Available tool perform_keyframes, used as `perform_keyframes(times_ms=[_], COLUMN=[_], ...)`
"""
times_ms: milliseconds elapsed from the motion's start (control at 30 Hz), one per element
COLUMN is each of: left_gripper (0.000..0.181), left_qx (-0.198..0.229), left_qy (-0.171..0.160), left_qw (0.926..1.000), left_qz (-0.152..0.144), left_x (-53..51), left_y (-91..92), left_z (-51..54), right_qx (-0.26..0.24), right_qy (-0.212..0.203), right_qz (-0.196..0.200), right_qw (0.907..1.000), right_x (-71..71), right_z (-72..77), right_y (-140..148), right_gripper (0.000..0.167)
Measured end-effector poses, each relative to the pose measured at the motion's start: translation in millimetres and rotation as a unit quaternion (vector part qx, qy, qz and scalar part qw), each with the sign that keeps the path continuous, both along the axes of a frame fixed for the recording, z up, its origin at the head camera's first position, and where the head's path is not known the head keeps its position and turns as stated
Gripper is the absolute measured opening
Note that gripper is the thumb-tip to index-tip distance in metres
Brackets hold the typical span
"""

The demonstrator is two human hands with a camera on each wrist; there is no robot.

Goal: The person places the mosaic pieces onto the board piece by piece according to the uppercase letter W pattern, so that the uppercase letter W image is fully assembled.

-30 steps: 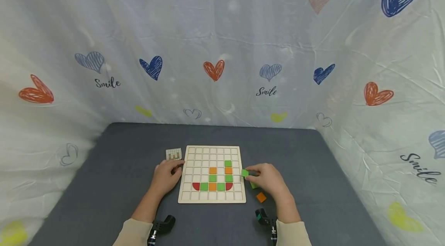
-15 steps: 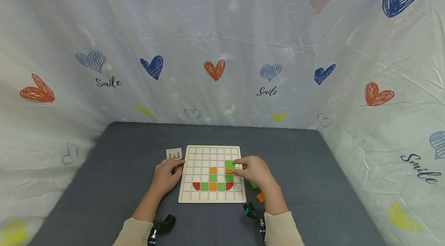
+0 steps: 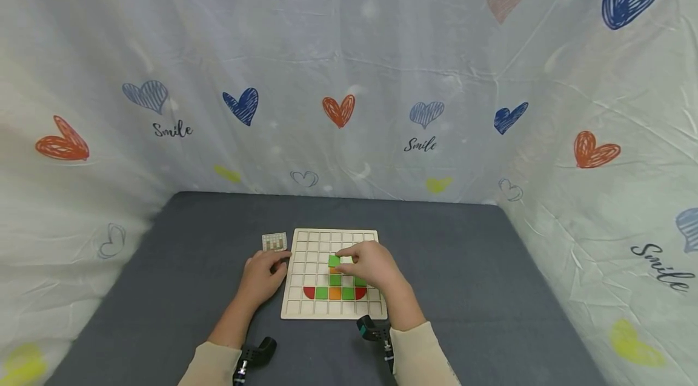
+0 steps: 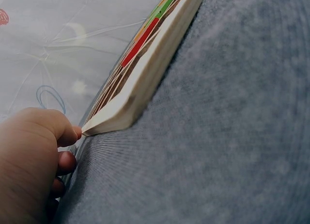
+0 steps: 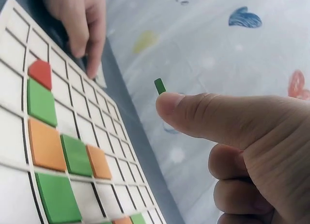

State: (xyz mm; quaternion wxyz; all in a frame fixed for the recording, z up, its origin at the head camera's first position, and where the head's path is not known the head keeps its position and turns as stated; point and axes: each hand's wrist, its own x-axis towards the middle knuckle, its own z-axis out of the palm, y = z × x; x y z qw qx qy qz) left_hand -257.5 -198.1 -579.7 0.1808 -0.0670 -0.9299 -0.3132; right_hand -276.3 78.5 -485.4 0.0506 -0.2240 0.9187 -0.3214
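Observation:
My right hand [image 3: 373, 265] pinches a green square tile [image 3: 334, 260] between thumb and index finger. It is over the wooden grid board [image 3: 322, 240], just above an orange tile [image 3: 333, 271] that it partly covers. The right wrist view shows only a thin edge of the held tile [image 5: 160, 86], apart from the board. Along the board's near side runs a row of green and orange tiles with a red rounded piece [image 3: 309, 293] at either end. My left hand [image 3: 260, 277] touches the board's left edge with loosely bent fingers. My right hand hides part of the right-hand tile column.
A small pattern card [image 3: 274, 242] lies beside the board's upper left, just beyond my left hand. Dark grey cloth [image 3: 463, 265] covers the table, and a curtain printed with hearts [image 3: 338, 110] hangs behind it. Black camera mounts [image 3: 371, 329] sit on both wrists.
My right hand has carried the green tile leftward from the board's right edge to above the middle column. The loose tiles right of the board are now behind my right arm. My left hand stays put.

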Motion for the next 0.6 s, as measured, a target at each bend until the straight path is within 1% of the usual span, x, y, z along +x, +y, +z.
perform_keyframes(times_ms=[167, 300, 467, 600], left_gripper=[0.031, 0.032, 0.031, 0.031], left_qx=[0.003, 0.001, -0.005, -0.007], left_qy=[0.01, 0.001, -0.013, -0.013], left_qw=[0.9999, 1.0, 0.9999, 0.9999], left_qz=[-0.001, -0.002, -0.001, -0.001], left_x=[0.9, 1.1, -0.7, -1.1], left_y=[0.3, -0.6, -2.4, -2.6], left_z=[0.4, 0.3, -1.0, -1.0], right_qx=[0.021, 0.05, 0.09, 0.112], right_qy=[-0.003, -0.001, 0.013, 0.02], right_qz=[0.006, 0.017, 0.044, 0.064], right_qw=[0.9998, 0.9986, 0.9949, 0.9914], right_x=[0.0, 1.4, 1.7, 1.1], right_z=[-1.6, -5.1, -15.0, -26.1], right_y=[-15.6, -29.2, -46.7, -53.6], right_gripper=[0.029, 0.029, 0.03, 0.028])
